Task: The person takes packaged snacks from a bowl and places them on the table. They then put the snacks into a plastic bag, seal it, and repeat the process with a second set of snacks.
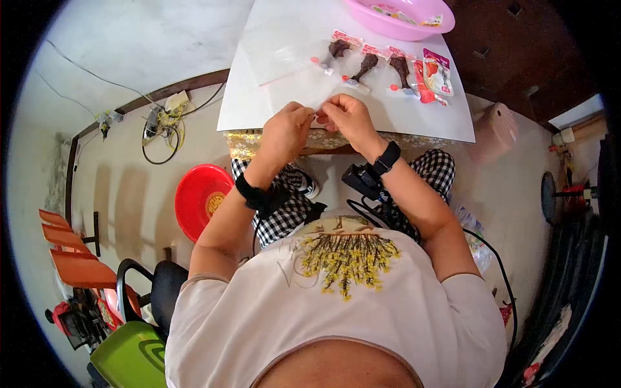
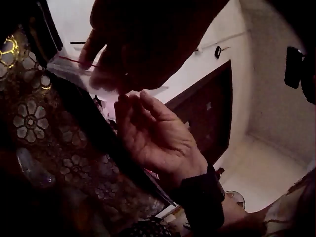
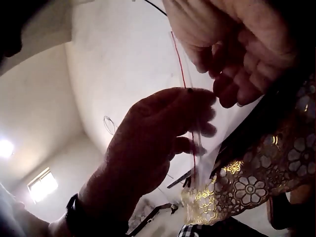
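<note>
A clear plastic bag with a thin red line (image 1: pixel 277 80) lies over the near part of the white table, its edge between both hands. The left hand (image 1: pixel 286 134) pinches that edge; in the right wrist view the left fingers (image 3: pixel 197 106) lie across the bag (image 3: pixel 210 155) beside its red line. Thumb and curled fingers of the right hand (image 1: pixel 350 123) pinch at the same edge, close to the left fingertips. The left wrist view shows the right hand (image 2: pixel 160 140) palm up below the dark left hand (image 2: pixel 148 44). Fingertip contact is partly hidden.
Sealed packs with dark drumsticks (image 1: pixel 367 65) and a red-and-white pouch (image 1: pixel 438 73) lie farther back on the table (image 1: pixel 427 123). A pink basin (image 1: pixel 394 27) stands at the back edge. A red basin (image 1: pixel 194 210) is on the floor at left.
</note>
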`<action>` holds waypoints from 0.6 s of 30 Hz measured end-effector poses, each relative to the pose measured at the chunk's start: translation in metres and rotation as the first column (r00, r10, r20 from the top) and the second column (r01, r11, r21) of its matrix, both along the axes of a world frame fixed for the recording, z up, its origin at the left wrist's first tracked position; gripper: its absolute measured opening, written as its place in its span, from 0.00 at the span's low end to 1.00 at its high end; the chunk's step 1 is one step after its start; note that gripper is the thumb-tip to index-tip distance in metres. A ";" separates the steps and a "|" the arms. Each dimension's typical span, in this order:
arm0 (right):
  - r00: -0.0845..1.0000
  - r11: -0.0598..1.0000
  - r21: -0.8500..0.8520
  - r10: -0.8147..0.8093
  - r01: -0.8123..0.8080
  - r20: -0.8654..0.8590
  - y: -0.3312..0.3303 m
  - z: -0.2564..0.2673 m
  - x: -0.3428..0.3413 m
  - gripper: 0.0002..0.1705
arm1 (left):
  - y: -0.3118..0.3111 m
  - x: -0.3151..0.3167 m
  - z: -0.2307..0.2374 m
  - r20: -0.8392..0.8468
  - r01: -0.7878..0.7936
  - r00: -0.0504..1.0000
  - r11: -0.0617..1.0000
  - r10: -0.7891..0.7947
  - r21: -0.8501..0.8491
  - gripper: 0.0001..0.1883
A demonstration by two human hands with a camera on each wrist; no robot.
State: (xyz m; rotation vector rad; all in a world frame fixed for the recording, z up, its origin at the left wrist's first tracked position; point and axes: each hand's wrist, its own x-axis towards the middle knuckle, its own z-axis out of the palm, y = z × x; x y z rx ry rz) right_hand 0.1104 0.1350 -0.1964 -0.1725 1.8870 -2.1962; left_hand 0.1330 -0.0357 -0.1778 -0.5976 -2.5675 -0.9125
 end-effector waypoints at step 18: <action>0.969 0.981 -0.116 -0.172 0.153 -0.176 0.012 -0.010 0.002 0.12 | 0.021 -0.023 -0.002 0.416 -0.045 0.902 0.932 -0.116 0.359 0.05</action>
